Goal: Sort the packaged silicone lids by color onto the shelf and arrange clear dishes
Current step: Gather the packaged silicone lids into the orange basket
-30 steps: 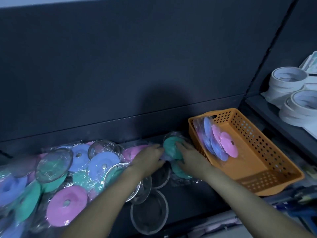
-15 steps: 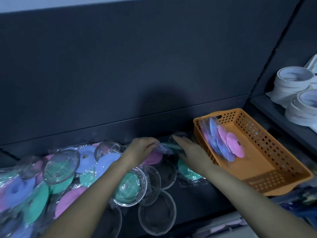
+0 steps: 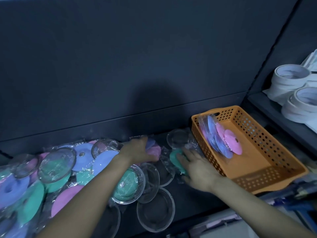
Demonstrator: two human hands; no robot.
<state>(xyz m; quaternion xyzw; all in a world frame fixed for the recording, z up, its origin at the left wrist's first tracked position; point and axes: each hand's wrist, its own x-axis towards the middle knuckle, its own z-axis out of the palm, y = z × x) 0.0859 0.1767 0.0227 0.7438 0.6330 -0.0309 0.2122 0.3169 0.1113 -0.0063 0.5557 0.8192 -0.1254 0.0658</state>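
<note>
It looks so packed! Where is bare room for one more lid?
The orange perforated plastic basket has bare floor beside the wrapped pink and blue lids leaning inside. A dark shelf strip lies between the round clear dishes and basket. The left heap of wrapped lids is crowded.

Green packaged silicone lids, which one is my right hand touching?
The green round lid in clear wrap beside the orange perforated plastic basket, under the right hand; the other green lids lie farther left, around the left arm.
</note>
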